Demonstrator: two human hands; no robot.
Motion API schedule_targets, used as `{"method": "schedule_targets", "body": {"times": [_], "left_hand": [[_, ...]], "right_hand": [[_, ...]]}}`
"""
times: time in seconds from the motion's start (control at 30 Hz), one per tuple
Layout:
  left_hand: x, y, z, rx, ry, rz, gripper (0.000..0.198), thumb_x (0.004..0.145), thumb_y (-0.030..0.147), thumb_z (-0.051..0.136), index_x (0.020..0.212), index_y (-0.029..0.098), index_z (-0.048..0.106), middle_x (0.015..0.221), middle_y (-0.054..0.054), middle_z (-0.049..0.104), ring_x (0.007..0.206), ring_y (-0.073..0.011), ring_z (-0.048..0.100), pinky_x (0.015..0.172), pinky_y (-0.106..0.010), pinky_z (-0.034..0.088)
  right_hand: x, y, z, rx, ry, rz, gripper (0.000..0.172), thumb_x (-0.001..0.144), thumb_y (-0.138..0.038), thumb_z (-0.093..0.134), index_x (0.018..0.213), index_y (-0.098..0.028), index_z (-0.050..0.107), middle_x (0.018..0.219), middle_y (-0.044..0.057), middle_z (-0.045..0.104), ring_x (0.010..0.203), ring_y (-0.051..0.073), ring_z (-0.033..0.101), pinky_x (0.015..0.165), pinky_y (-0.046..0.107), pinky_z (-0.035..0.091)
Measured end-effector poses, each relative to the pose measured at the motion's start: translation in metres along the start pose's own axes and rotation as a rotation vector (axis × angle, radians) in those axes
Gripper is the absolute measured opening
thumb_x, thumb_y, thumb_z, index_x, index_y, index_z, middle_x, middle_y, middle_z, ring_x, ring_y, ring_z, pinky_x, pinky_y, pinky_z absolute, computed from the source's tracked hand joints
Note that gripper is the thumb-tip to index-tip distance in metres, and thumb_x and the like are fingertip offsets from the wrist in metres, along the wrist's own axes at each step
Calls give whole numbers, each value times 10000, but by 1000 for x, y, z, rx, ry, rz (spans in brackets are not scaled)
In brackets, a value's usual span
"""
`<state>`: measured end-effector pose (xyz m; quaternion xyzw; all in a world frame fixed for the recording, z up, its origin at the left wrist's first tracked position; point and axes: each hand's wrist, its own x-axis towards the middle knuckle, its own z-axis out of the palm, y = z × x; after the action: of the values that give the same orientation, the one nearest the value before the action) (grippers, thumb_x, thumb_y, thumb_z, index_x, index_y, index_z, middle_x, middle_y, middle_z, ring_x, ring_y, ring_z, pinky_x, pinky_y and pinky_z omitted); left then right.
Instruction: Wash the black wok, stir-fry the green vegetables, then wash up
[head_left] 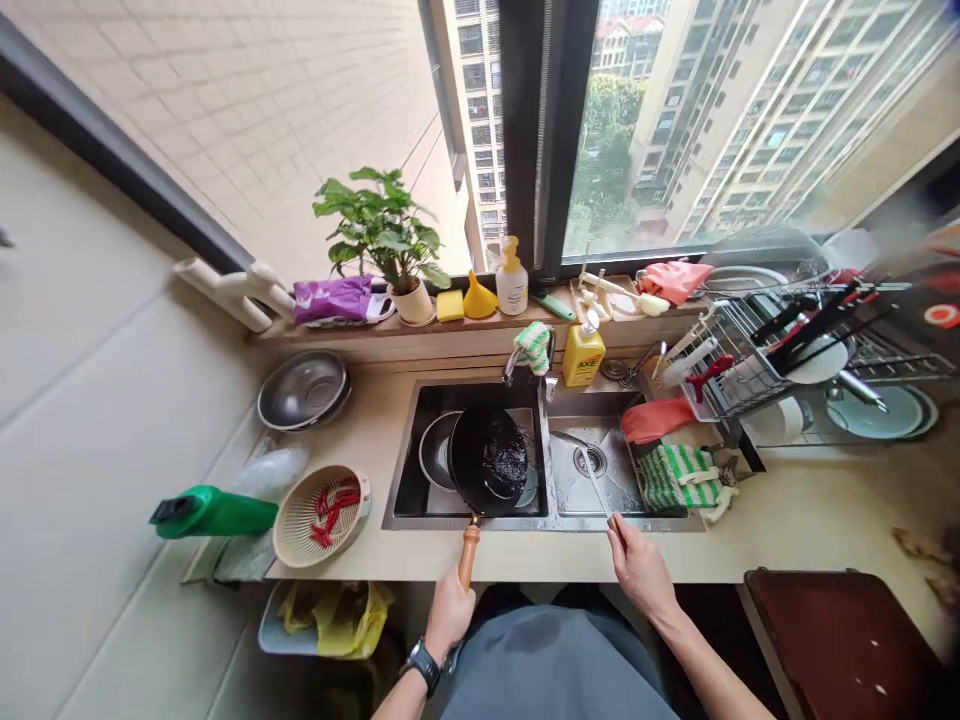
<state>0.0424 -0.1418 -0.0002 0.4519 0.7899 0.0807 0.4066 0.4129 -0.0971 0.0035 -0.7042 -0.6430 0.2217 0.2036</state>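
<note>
My left hand (451,608) is closed round the wooden handle of a black wok (487,460). Tilted over the left basin of the sink (405,515), the wok has a wet, shiny inside. Behind it in that basin, a metal pan or bowl (435,452) shows in part. My right hand (641,565) grips a long-handled metal utensil (596,480) by its brown handle end. Its thin shaft reaches into the right basin near the drain (590,460); I cannot tell the kind of head.
A faucet (550,385) with a green-striped cloth stands behind the sink, beside a yellow soap bottle (583,352). Left are a colander (322,555) with red chillies, metal bowls (304,390) and a green bottle (217,512). Right are a dish rack (739,385) and a striped cloth (679,478).
</note>
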Motion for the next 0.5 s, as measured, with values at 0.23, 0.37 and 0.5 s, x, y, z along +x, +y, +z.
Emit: {"method": "schedule_targets", "body": {"times": [0.23, 0.37, 0.5], "left_hand": [[-49, 51, -56, 464, 181, -116, 223, 919, 94, 520, 1062, 170, 672, 926, -107, 770, 833, -247, 741, 652, -271, 405], [-78, 82, -82, 677, 242, -235, 257, 973, 198, 493, 1182, 200, 643, 1021, -133, 795, 929, -286, 771, 679, -297, 439], [-96, 102, -94, 744, 303, -309, 288, 1000, 246, 444, 1232, 199, 608, 1062, -154, 792, 991, -311, 776, 709, -323, 466]], "right_hand": [[-2, 39, -5, 181, -147, -8, 521, 1069, -357, 364, 1426, -130, 668, 1289, 167, 770, 1084, 289, 765, 877, 370, 593], [1, 57, -23, 207, -223, -50, 524, 1067, -336, 363, 1451, -120, 646, 1301, 165, 764, 1090, 292, 757, 888, 381, 586], [11, 72, -39, 199, -233, -94, 493, 1061, -322, 390, 1433, -141, 657, 1290, 160, 766, 1092, 283, 753, 889, 365, 580]]}}
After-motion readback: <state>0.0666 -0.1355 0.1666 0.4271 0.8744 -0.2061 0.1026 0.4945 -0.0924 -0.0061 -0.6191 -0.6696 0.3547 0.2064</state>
